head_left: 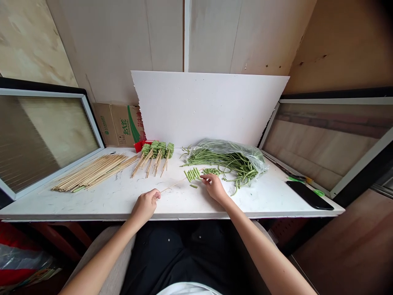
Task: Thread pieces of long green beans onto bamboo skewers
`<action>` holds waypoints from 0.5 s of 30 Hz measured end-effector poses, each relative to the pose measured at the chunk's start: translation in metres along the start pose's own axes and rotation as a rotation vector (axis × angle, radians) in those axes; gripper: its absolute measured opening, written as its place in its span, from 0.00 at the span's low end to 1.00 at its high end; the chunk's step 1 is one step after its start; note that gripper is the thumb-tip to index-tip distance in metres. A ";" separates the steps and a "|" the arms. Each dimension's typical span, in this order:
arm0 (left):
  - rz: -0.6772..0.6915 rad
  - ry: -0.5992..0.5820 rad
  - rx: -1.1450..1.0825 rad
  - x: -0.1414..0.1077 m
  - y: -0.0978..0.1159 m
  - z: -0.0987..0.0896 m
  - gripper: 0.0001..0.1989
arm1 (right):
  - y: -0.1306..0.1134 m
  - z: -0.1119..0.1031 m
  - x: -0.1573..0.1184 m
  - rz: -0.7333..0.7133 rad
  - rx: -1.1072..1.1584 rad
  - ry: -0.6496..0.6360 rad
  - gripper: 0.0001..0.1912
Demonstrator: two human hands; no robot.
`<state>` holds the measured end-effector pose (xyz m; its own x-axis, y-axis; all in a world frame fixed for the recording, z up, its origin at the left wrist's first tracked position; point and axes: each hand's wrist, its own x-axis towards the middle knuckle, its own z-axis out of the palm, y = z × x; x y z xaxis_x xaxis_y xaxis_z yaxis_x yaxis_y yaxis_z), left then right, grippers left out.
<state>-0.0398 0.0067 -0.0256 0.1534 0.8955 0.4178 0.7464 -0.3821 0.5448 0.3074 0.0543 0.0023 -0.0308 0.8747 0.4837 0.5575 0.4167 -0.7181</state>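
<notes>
My left hand (146,205) pinches the lower end of a thin bamboo skewer (173,185), which slants up to the right just over the table. Several short cut pieces of long green bean (192,174) sit side by side along its far part. My right hand (213,186) is closed at the fingertips on a bean piece at the right end of that row. One loose bean piece (193,186) lies below the row. Right behind my right fingers is a small pile of cut bean pieces (211,171), partly hidden by the hand.
Bare skewers (95,171) lie in a heap at left. Finished bean skewers (157,148) are stacked by a cardboard box (118,125). Long beans (221,159) spill from a clear plastic bag (245,148). A black phone (309,195) and scissors (302,178) lie at right.
</notes>
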 end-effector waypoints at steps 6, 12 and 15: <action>-0.003 -0.017 0.029 0.000 -0.001 0.001 0.13 | 0.019 -0.018 0.010 0.295 0.554 -0.028 0.25; -0.005 -0.018 0.031 0.000 0.001 0.000 0.12 | 0.011 -0.022 0.009 0.350 0.774 -0.054 0.24; -0.004 -0.014 0.030 0.000 0.002 0.000 0.12 | 0.005 -0.022 0.008 0.338 0.754 -0.048 0.24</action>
<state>-0.0387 0.0061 -0.0242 0.1594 0.9004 0.4049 0.7664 -0.3714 0.5241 0.3287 0.0583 0.0138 -0.0065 0.9851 0.1716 -0.1624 0.1683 -0.9723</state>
